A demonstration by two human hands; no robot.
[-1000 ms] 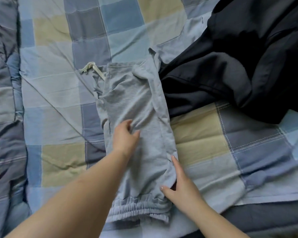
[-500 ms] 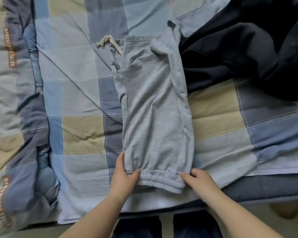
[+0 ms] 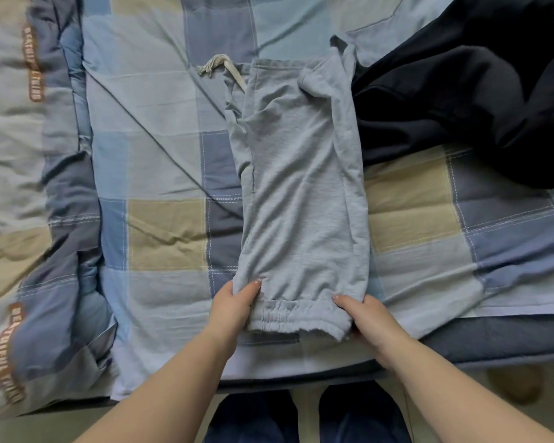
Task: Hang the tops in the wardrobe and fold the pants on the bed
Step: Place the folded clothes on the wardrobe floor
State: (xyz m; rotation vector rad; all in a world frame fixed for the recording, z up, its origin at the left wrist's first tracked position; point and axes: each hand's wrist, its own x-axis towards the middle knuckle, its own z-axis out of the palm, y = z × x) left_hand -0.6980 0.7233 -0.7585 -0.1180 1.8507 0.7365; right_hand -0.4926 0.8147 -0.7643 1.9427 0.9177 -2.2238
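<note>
Since 1 s earlier both hands had dropped from mid-leg to the cuff end, and the view had pulled back to show the bed edge. Left hand (image 3: pixel 234 306) pinched the cuff's left corner, thumb on top; right hand (image 3: pixel 370 318) gripped the right corner, fingers curled under. The grey pants (image 3: pixel 301 193) lay folded lengthwise, stretching away from both hands, drawstring (image 3: pixel 219 67) at the far end. Step in hand was probably the crosswise fold; next move likely called for lifting the cuffs and carrying them up to the waistband evenly. A dark garment (image 3: pixel 461 100) lay beyond the right hand, touching the pants. Checked bedsheet (image 3: pixel 160 231) underneath, a bunched quilt (image 3: pixel 20 187) beyond the left hand.
</note>
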